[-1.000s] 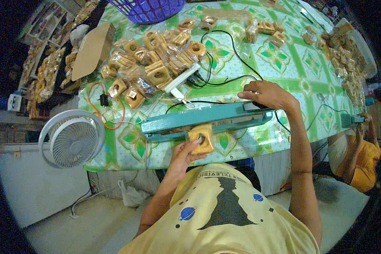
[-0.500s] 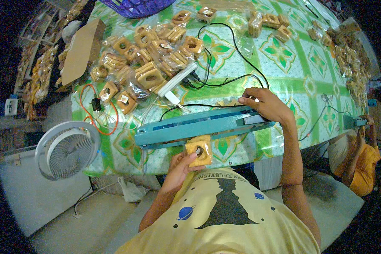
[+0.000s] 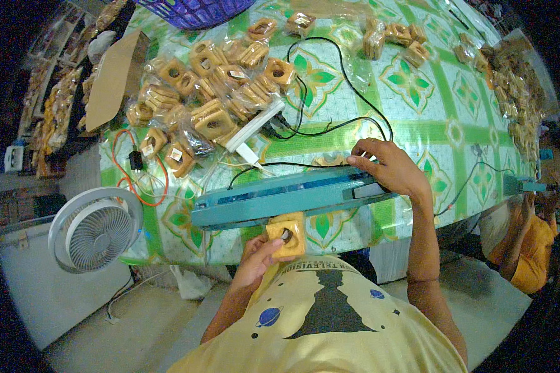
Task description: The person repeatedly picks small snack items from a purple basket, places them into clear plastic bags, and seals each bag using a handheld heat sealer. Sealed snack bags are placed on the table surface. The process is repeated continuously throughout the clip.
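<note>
My left hand (image 3: 259, 257) pinches a clear-wrapped pack of tan square pieces with a round hole (image 3: 286, 235). The pack's far edge meets the near side of a long teal bag sealer (image 3: 280, 202); whether the plastic runs inside it is hidden. On the sealer's right end, my right hand (image 3: 393, 165) bends its fingers over the arm, beside a grey panel. The sealer lies lengthwise along the table's near edge, in front of my body.
Similar wrapped packs (image 3: 214, 118) are heaped at the far left, around a white power strip (image 3: 255, 127) with black cords. A round fan (image 3: 96, 230) stands left, a purple basket (image 3: 196, 12) at the back. Another person in an orange shirt (image 3: 535, 248) sits at right.
The gap along the sealer's near side no longer shows, its arm now covering it. My left hand still holds the pack against it; my right hand stays on its end. The view has shifted slightly.
</note>
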The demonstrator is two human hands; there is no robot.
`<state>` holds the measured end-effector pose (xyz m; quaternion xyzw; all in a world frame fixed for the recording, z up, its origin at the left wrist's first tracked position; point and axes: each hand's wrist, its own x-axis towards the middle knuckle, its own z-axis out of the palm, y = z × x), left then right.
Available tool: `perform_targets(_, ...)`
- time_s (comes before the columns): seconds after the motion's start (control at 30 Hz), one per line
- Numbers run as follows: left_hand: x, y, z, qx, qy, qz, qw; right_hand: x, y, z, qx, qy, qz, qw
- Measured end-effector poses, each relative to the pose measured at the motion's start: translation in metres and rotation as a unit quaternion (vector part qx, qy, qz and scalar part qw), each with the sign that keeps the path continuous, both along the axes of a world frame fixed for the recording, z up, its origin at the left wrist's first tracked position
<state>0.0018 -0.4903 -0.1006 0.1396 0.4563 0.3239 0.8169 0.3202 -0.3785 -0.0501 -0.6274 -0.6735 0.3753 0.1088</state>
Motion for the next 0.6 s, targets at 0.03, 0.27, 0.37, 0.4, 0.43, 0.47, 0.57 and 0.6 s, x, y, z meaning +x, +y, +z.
perform_targets(0.03, 0.000, 0.000, 0.001, -0.002, 0.003, -0.006, 1.000, 0.000, 0.000, 0.000, 0.006, -0.003, 0.000, 1.000)
perform_targets(0.27, 0.001, 0.000, -0.001, 0.008, -0.017, -0.007, 1.000, -0.002, -0.002, 0.002, 0.026, -0.024, -0.006, 0.999)
perform_targets(0.37, 0.002, -0.002, -0.005, 0.035, -0.011, -0.002, 0.999, -0.003, -0.005, 0.004, 0.063, -0.066, -0.015, 0.996)
perform_targets(0.4, 0.002, -0.003, -0.006, 0.042, -0.001, 0.008, 0.999, -0.004, -0.006, 0.004, 0.087, -0.078, -0.016, 0.993)
perform_targets(0.43, 0.002, -0.003, -0.007, 0.048, -0.012, 0.000, 0.999, -0.005, -0.007, 0.004, 0.111, -0.081, -0.025, 0.990)
perform_targets(0.47, 0.003, -0.002, -0.008, 0.053, -0.013, 0.000, 0.999, -0.006, -0.009, 0.004, 0.129, -0.084, -0.032, 0.988)
perform_targets(0.57, 0.004, 0.002, -0.009, 0.071, -0.005, -0.011, 0.997, -0.010, -0.015, 0.009, 0.178, -0.060, -0.067, 0.980)
perform_targets(0.6, 0.004, 0.003, -0.009, 0.077, -0.002, -0.016, 0.997, -0.013, -0.017, 0.013, 0.202, -0.037, -0.079, 0.976)
